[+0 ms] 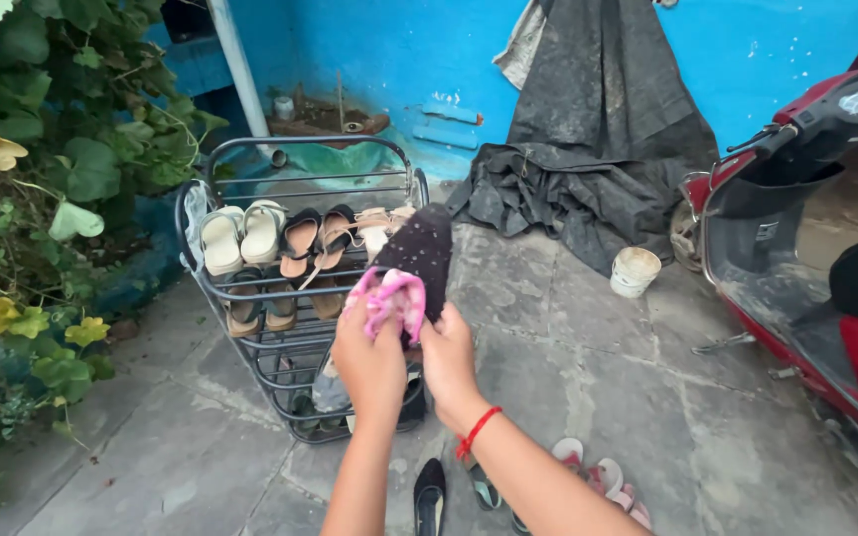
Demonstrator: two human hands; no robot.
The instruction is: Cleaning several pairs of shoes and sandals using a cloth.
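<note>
1. The left hand (369, 362) is clenched around a pink cloth (392, 298), which bunches out above the knuckles and presses against a black shoe (419, 253).
2. The right hand (447, 362) grips the lower end of that black shoe, fingers wrapped round it; a red thread band (476, 432) circles its wrist.
3. The shoe is held upright in the air, its dotted dark side facing the camera, directly in front of the metal shoe rack (250, 149) and overlapping the rack's right half.
4. On the rack's top shelf, from the left, sit a pair of white sandals (240, 236), then black-and-tan sandals (315, 238), then a pale pair partly hidden behind the held shoe.
5. On the shelf below are brown sandals (260, 310); the lowest shelves hold dark footwear that is too shadowed to make out.
6. Left of the rack grows a bank of green leafy plants (42, 179).
7. Behind the rack stands a blue wall (389, 50), with a dark tarpaulin (598, 149) hanging and piled to the rack's right.
8. A small white bucket (634, 271) stands on the stone floor (568, 367) right of the rack, near the tarpaulin's edge.
9. Farther right of the rack is a red scooter (816, 228).
10. On the floor in front of the rack lie a black flat shoe (430, 493) and pink sandals (608, 481), close beneath the forearms.
</note>
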